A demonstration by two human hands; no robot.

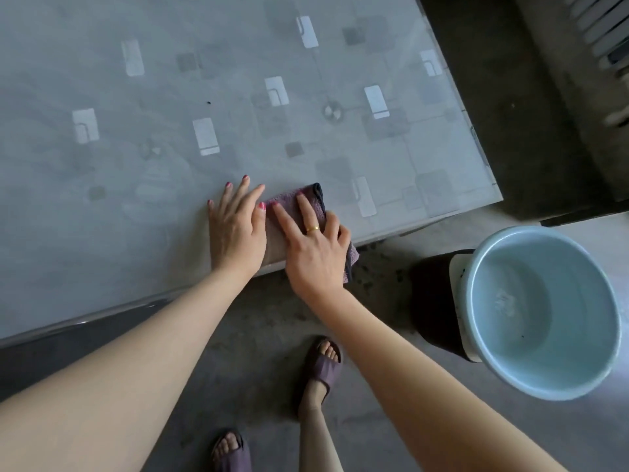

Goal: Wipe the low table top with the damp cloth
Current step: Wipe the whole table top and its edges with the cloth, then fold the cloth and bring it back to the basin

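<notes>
Purple cloth (308, 212) lies at table top (170, 80) near edge, pressed by spread right hand (315, 248); left hand (236, 226) flat, spread. Recommend even, overlapping strokes.

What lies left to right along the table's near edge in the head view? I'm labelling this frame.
Left hand flat on the table → purple cloth under the right hand → pale blue bucket on the floor.

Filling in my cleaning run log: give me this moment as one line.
step: wiping | right hand: flat on purple cloth at table near edge | left hand: flat on table beside cloth | bucket: on floor, right
</notes>
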